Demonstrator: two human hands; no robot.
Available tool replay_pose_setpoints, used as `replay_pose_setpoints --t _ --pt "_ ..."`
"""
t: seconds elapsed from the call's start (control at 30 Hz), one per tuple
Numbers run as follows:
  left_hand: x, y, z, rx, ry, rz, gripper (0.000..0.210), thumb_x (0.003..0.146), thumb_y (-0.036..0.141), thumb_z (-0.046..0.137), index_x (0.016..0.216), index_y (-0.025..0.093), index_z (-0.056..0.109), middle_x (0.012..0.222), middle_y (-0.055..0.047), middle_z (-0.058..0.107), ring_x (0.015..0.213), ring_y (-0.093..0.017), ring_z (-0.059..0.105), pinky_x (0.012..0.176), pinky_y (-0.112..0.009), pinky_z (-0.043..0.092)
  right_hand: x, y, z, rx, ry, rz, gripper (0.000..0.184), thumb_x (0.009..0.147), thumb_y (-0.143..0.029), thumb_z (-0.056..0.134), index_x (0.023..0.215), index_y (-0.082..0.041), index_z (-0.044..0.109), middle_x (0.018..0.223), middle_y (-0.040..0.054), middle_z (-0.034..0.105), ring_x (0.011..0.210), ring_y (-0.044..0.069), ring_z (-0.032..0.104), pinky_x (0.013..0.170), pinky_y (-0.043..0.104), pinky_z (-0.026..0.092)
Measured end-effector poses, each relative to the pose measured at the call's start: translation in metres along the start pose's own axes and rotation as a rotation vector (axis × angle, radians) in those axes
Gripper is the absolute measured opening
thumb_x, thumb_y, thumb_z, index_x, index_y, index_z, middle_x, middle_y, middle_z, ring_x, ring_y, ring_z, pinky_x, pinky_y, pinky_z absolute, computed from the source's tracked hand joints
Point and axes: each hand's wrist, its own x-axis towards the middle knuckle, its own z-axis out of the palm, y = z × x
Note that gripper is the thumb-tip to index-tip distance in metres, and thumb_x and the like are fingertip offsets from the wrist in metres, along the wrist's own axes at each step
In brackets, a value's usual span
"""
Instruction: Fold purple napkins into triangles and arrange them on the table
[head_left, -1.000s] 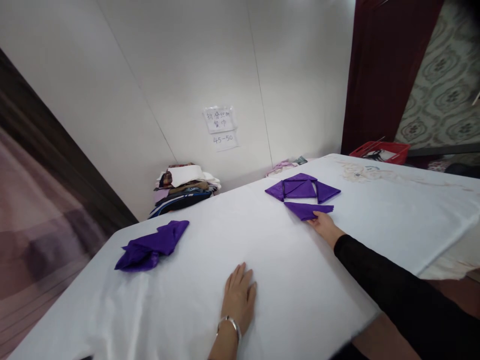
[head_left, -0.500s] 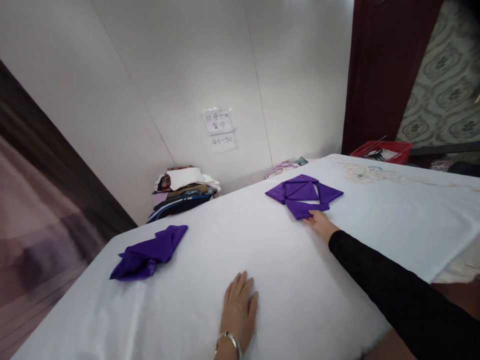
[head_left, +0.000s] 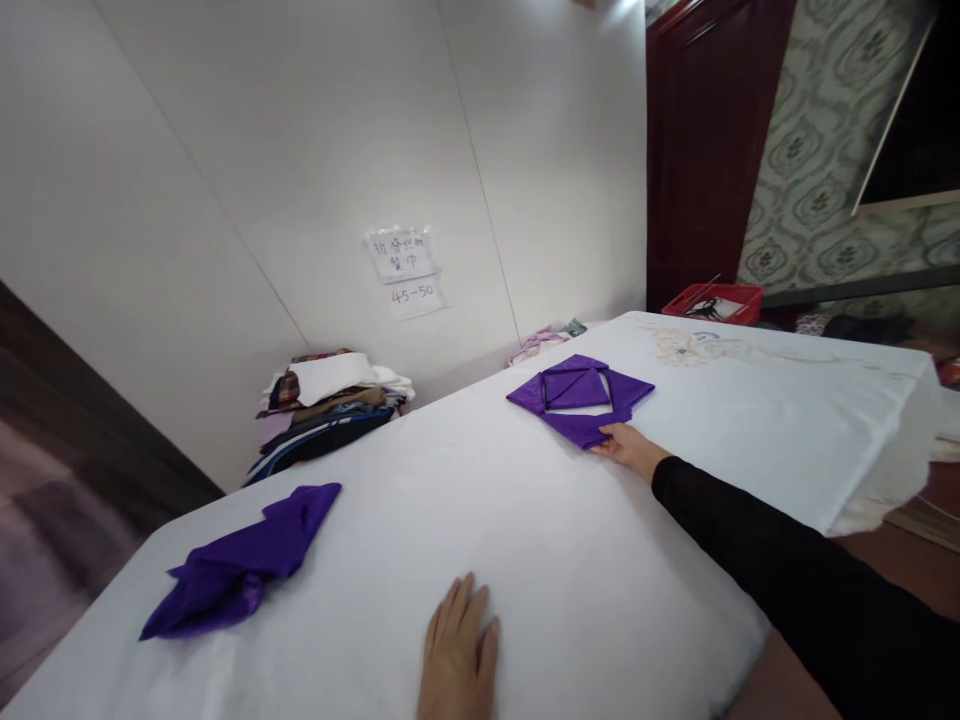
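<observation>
A purple cloth napkin (head_left: 576,388) is folded into a flat shape with pointed ends on the white-covered table, and a bit of white shows through the gap in its middle. At its near edge, my right hand (head_left: 628,447) pinches the front flap between thumb and fingers. My left hand (head_left: 459,655) lies flat on the tablecloth (head_left: 390,560), fingers stretched out, holding nothing. A second purple napkin (head_left: 244,560), loosely crumpled, rests farther left, apart from both hands.
Behind the table's far edge is a stack of folded clothes (head_left: 330,400), with pink fabric (head_left: 544,345) farther right. A red basket (head_left: 739,303) holding scissors stands beyond the far right corner. Handwritten paper signs (head_left: 405,258) hang on the white wall.
The front flap of the folded napkin now lies closer to its right point under my right hand. The view has turned to the right; my left hand stays flat.
</observation>
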Motion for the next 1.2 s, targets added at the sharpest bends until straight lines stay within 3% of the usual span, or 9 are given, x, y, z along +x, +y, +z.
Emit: replay_pose_setpoints --t 0.1,0.27,0.43,0.57,0.83,1.0,1.07,1.2 --pt "-0.001 -0.002 0.003 0.017 0.035 0.009 0.038 0.082 0.034 0.045 0.116 0.023 0.057 0.128 -0.008 0.051 0.117 -0.027 0.048 0.090 -0.047 0.047 0.000 -0.003 0.003 0.013 0.013 0.083 0.033 0.087 -0.033 0.052 0.115 -0.016 0.051 0.114 0.0075 0.053 0.095 0.020 0.056 0.078 0.040 0.048" --pt "-0.003 -0.008 0.007 0.011 0.033 0.044 0.039 0.081 0.034 0.048 0.119 0.025 0.055 0.130 -0.006 0.050 0.117 -0.027 0.048 0.089 -0.046 0.048 0.005 -0.007 0.007 0.022 0.004 0.169 0.028 0.087 -0.019 0.050 0.113 -0.010 0.049 0.104 0.0120 0.058 0.086 0.019 0.059 0.072 0.035 0.051" --pt "-0.003 -0.012 0.008 0.009 0.042 0.049 0.040 0.080 0.033 0.049 0.119 0.027 0.054 0.130 -0.004 0.049 0.117 -0.026 0.048 0.091 -0.045 0.048 0.015 -0.014 0.005 0.013 0.017 0.164 0.032 0.087 -0.032 0.052 0.115 -0.016 0.051 0.114 0.0077 0.054 0.094 0.019 0.056 0.078 0.040 0.048" --pt "-0.002 -0.015 0.010 0.011 0.063 0.076 0.038 0.080 0.033 0.050 0.118 0.027 0.056 0.128 -0.004 0.052 0.116 -0.026 0.049 0.088 -0.044 0.050 0.019 -0.015 -0.001 -0.035 0.030 0.133 0.033 0.087 -0.033 0.052 0.115 -0.016 0.051 0.114 0.0072 0.054 0.095 0.019 0.056 0.078 0.040 0.048" --pt "-0.002 -0.014 0.012 -0.041 0.091 0.073 0.037 0.080 0.034 0.049 0.116 0.026 0.057 0.126 -0.005 0.054 0.115 -0.026 0.050 0.088 -0.043 0.050 0.017 -0.025 -0.021 -0.295 0.000 0.078 0.017 0.077 -0.021 0.062 0.088 -0.011 0.056 0.072 0.0083 0.063 0.064 0.018 0.062 0.061 0.037 0.052" --pt "-0.003 -0.007 0.017 -0.081 0.173 0.003 0.035 0.083 0.033 0.042 0.113 0.025 0.058 0.126 -0.006 0.054 0.116 -0.026 0.049 0.090 -0.047 0.046 0.015 -0.042 -0.046 -0.587 0.112 -0.100 0.012 0.071 -0.022 0.065 0.074 -0.013 0.057 0.066 0.0101 0.063 0.070 0.024 0.063 0.068 0.043 0.051" --pt "-0.004 -0.007 0.020 -0.108 0.193 -0.004 0.035 0.082 0.033 0.044 0.113 0.028 0.058 0.126 -0.005 0.054 0.115 -0.026 0.049 0.090 -0.046 0.046 0.014 -0.048 -0.057 -0.706 0.184 -0.252 0.007 0.071 -0.016 0.063 0.076 -0.015 0.059 0.080 0.0111 0.065 0.087 0.026 0.061 0.079 0.042 0.047" --pt "-0.005 -0.011 0.028 -0.089 0.186 -0.030 0.033 0.081 0.032 0.046 0.110 0.030 0.060 0.122 -0.004 0.057 0.112 -0.027 0.052 0.087 -0.046 0.047 0.013 -0.050 -0.071 -0.913 0.249 -0.545 0.030 0.068 -0.011 0.063 0.096 -0.020 0.061 0.119 0.0089 0.055 0.120 0.026 0.039 0.100 0.038 0.031"
